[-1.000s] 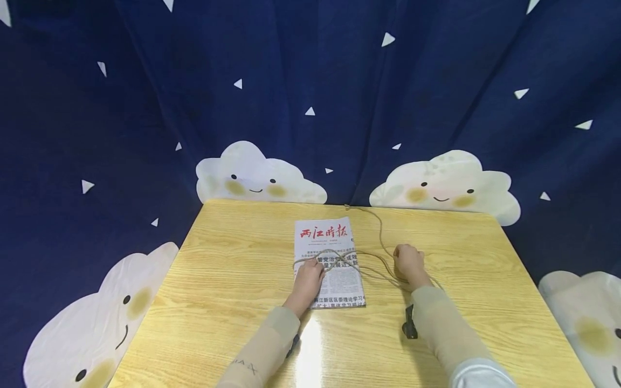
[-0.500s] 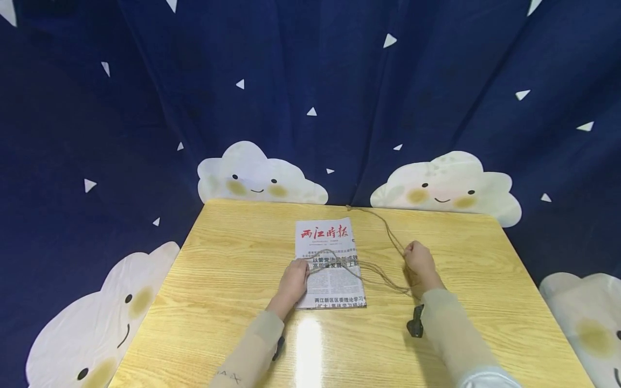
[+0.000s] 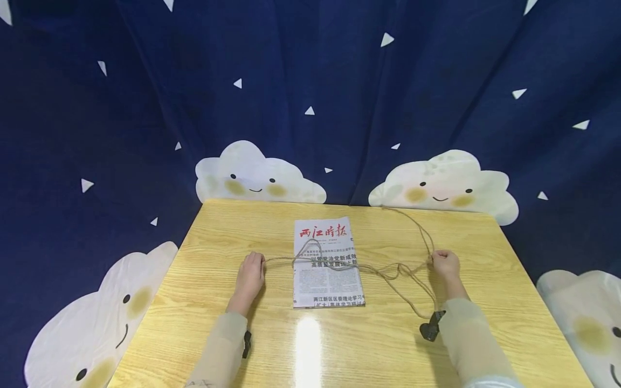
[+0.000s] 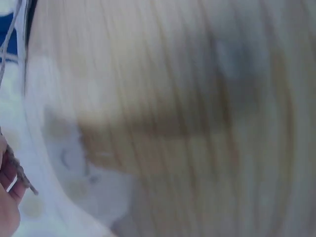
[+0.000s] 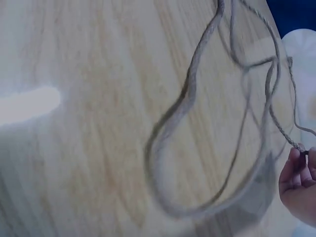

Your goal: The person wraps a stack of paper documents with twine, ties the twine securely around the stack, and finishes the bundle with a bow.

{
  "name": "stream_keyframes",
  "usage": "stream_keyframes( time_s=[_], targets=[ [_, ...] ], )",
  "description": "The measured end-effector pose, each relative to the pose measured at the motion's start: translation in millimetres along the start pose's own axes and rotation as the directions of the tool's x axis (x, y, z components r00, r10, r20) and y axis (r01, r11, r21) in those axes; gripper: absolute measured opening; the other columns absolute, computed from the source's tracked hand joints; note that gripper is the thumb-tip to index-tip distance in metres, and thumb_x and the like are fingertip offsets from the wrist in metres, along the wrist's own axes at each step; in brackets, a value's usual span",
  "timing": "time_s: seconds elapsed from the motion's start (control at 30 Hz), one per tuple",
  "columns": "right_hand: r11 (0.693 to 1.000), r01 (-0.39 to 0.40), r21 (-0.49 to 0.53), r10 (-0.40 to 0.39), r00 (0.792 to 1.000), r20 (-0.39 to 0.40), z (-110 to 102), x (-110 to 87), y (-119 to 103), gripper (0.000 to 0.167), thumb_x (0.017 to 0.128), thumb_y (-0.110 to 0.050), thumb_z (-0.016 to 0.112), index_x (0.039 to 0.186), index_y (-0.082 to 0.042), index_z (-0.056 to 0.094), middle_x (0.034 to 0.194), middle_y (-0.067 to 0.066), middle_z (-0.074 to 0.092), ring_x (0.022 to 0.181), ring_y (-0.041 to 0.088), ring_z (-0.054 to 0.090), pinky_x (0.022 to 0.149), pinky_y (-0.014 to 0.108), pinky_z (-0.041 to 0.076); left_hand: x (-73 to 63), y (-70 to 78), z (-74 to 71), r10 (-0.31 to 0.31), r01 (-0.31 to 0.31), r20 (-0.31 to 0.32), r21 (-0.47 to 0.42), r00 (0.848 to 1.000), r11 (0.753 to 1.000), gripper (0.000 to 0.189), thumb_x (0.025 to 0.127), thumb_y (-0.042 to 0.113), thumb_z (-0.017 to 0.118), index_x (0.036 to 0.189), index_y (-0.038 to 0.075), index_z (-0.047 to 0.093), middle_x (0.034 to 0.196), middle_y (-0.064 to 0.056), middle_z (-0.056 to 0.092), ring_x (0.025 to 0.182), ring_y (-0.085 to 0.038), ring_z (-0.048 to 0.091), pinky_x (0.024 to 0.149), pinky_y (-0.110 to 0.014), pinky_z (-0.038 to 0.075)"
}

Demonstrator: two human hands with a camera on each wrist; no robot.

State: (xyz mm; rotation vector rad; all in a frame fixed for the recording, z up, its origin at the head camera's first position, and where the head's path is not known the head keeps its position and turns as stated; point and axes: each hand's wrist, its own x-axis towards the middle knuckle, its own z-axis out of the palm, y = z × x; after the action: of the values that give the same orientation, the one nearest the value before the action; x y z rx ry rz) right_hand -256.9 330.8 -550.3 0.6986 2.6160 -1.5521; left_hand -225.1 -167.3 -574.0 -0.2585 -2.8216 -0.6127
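Note:
A folded newspaper [image 3: 328,288] with a red title lies flat near the middle of the table. Across it runs a thin tan rope [image 3: 383,270], forming a small raised loop above the print. My left hand [image 3: 249,277], left of the paper, grips the rope near one end; in the left wrist view a short tip pokes past the fingers [image 4: 18,190]. On the paper's other side my right hand [image 3: 446,268] pinches the rope. A slack loop of rope [image 5: 192,89] hangs beside that hand in the right wrist view, and another stretch trails to the table's far edge.
The wooden table [image 3: 194,302] reaches back to a dark blue curtain [image 3: 291,81] with white clouds and triangles. A black wrist device [image 3: 432,326] sits by the right cuff, with rope passing close to it. Glare streaks the table's front.
My left hand has moved left off the newspaper, drawing the rope out with it. My right hand has shifted right, and the rope trailing to the far edge has slid right too.

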Motion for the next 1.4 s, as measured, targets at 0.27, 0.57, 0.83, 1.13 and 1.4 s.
stream_keyframes(
  time_s=[0.27,0.57,0.83,1.13,1.4],
  targets=[
    [0.998,-0.028,0.057,0.031,0.998,-0.060,-9,3.3,23,0.032,0.090,-0.010,0.048,0.107,0.017,0.053,0.098,0.027,0.058,0.088,0.030,0.057,0.073,0.033,0.050,-9.6,-29.6,-7.3,-0.177,0.177,-0.002,0.047,0.984,0.983,0.006,0.092,0.003,0.050,0.094,-0.003,0.051,0.086,-0.010,0.049,0.083,-0.026,0.048,0.071,-0.036,0.044],
    [0.971,0.016,-0.239,-0.048,0.990,-0.130,-9,-16.2,30,0.032,0.090,-0.010,0.041,0.103,0.017,0.055,0.098,0.032,0.056,0.092,0.045,0.050,0.074,0.048,0.046,-14.7,-41.8,-4.2,-0.322,0.318,0.021,0.108,0.946,0.942,0.010,0.085,-0.001,0.055,0.095,-0.004,0.053,0.092,-0.015,0.052,0.085,-0.030,0.048,0.072,-0.040,0.042],
    [0.885,0.303,-0.355,-0.332,0.943,-0.024,-2,-20.7,18,0.028,0.092,-0.006,0.041,0.109,0.015,0.048,0.100,0.032,0.048,0.091,0.044,0.049,0.074,0.051,0.046,4.8,-6.4,8.3,-0.193,0.190,-0.047,-0.053,0.980,0.980,0.034,0.081,-0.003,0.053,0.115,-0.003,0.051,0.116,-0.019,0.050,0.109,-0.035,0.044,0.097,-0.049,0.033],
    [0.744,0.558,-0.368,-0.415,0.817,0.401,6,-29.4,11,0.036,0.079,0.014,0.045,0.112,0.006,0.056,0.110,0.024,0.058,0.106,0.044,0.050,0.086,0.054,0.044,26.0,59.5,40.9,0.163,-0.165,0.068,0.023,0.984,0.986,0.030,0.088,0.011,0.056,0.118,0.005,0.056,0.121,-0.011,0.055,0.116,-0.027,0.047,0.100,-0.046,0.035],
    [0.738,0.588,-0.330,-0.420,0.784,0.457,0,-31.2,28,0.035,0.074,0.017,0.050,0.105,0.005,0.058,0.102,0.018,0.058,0.099,0.038,0.053,0.085,0.052,0.045,29.7,85.6,61.2,0.178,-0.199,0.145,0.145,0.973,0.969,0.026,0.093,0.019,0.050,0.117,0.012,0.058,0.116,-0.006,0.057,0.111,-0.023,0.050,0.095,-0.040,0.038]
  ],
)
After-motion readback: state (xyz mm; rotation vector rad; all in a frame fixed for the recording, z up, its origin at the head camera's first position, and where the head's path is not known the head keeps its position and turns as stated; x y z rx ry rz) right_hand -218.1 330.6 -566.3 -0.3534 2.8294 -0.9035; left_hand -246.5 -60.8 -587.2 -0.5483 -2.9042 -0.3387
